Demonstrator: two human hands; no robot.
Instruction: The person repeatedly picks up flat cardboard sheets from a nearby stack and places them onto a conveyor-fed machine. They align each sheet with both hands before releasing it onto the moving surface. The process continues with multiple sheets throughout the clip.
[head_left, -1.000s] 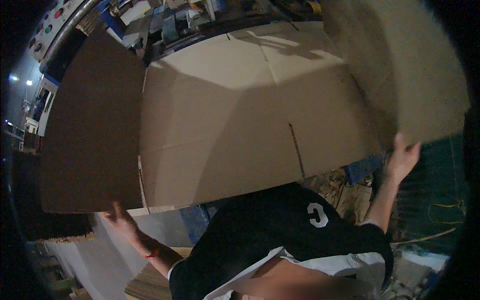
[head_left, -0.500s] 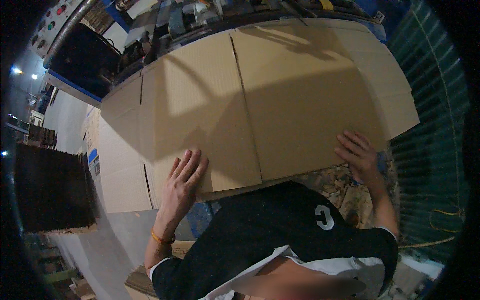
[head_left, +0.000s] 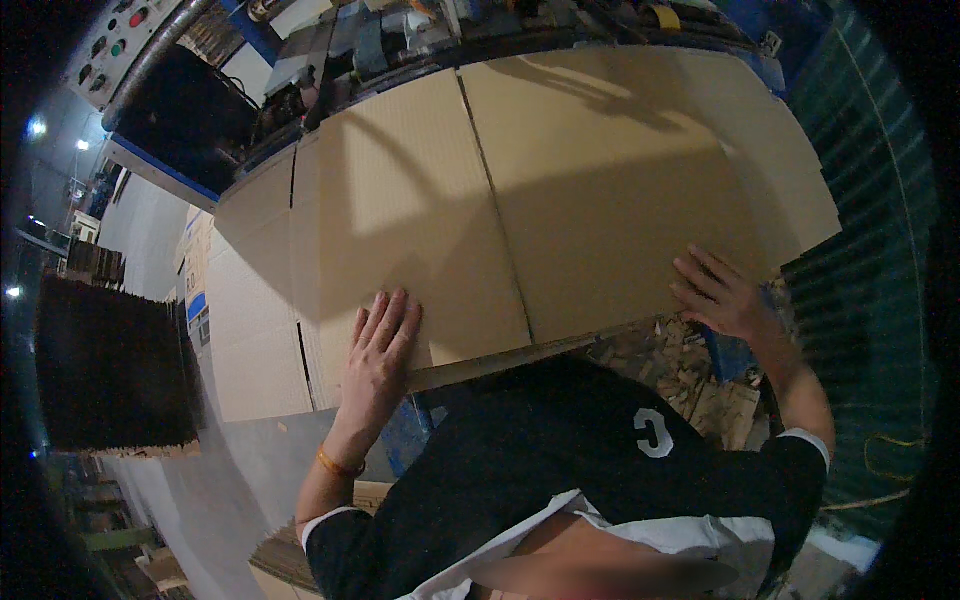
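A large flattened cardboard sheet (head_left: 520, 210) lay across a surface, reaching from the person's chest out toward the machinery (head_left: 330, 60) beyond. The left hand (head_left: 380, 350) rested flat on the sheet's near edge, palm down, fingers straight and close together, wrist banded in orange. The right hand (head_left: 722, 295) lay on the near right corner, fingers spread and slightly curled. Neither grip closed on anything. A dark stack (head_left: 110, 370) stood at left.

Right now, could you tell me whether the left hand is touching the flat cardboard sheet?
Touching. The head view shows the left hand lying palm-down, fingers spread, on the cardboard sheet near its front edge, with no gap visible.
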